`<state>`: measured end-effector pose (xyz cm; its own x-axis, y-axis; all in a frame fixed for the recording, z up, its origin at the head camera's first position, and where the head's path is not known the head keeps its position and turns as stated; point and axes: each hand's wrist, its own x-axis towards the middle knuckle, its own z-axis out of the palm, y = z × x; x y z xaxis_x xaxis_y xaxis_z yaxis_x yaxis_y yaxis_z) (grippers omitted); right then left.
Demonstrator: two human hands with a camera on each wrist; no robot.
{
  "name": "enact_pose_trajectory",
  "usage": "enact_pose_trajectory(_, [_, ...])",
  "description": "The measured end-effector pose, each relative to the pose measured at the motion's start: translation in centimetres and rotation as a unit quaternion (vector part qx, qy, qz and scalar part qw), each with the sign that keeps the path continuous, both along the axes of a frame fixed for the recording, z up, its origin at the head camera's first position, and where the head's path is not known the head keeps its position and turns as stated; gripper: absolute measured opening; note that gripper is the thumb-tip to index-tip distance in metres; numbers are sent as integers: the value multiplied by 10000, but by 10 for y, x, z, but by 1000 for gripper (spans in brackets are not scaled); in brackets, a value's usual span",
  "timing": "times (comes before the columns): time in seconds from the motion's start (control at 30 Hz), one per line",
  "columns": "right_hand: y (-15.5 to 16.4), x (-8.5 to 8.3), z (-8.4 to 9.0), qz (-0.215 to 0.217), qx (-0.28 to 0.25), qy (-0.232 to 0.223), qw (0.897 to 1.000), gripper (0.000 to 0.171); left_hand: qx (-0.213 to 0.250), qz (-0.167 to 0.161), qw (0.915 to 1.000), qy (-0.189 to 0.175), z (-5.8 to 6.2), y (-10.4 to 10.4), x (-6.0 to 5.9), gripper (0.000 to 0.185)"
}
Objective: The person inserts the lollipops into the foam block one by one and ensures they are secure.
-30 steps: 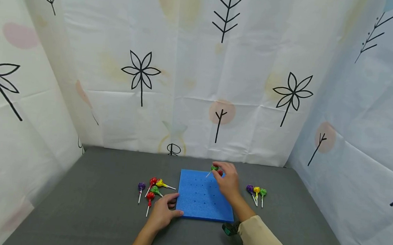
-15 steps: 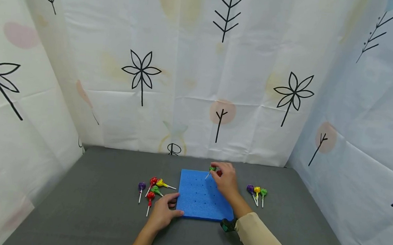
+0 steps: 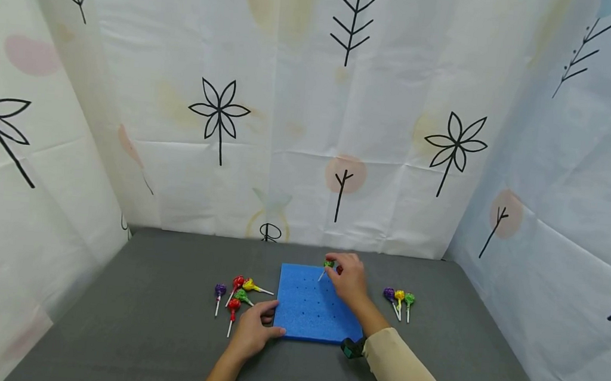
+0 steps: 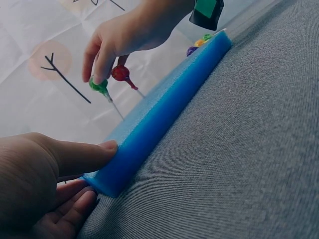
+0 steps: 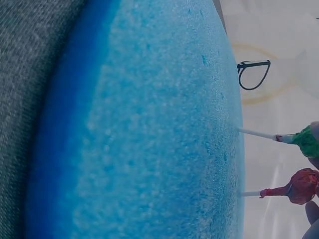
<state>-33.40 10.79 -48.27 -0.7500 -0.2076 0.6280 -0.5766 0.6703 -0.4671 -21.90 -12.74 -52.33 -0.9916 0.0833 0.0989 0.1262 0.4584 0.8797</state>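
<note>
A blue foam board (image 3: 309, 310) with rows of small holes lies flat on the grey table. My right hand (image 3: 347, 276) pinches a green lollipop (image 3: 328, 264) by its head over the board's far edge. Its white stick slants down and its tip meets the foam (image 5: 149, 129). A red lollipop (image 5: 301, 185) stands stuck in the board right beside the green lollipop (image 5: 306, 141). My left hand (image 3: 253, 330) holds the board's near left corner (image 4: 107, 179), thumb on top and fingers against the side.
Several loose lollipops (image 3: 235, 292) lie on the table left of the board, and three more lollipops (image 3: 399, 298) lie to its right. Printed curtain walls (image 3: 310, 125) close in the back and both sides. A dark wrist device (image 3: 349, 348) sits by my right sleeve.
My right hand has shifted the green lollipop slightly left and brought its stick tip down onto the foam. The left hand has stayed at the corner.
</note>
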Motion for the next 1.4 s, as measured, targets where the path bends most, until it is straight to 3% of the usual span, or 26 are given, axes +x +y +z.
enact_pose_trajectory(0.9, [-1,-2,5,291,338,-226,9987,19,11,35,10000,-19,-3,-1,-2,64])
enact_pose_trajectory(1.4, [-3,-3,5,341,391,-791,9955,42,-35,-3,10000,61,-1,-1,0,64])
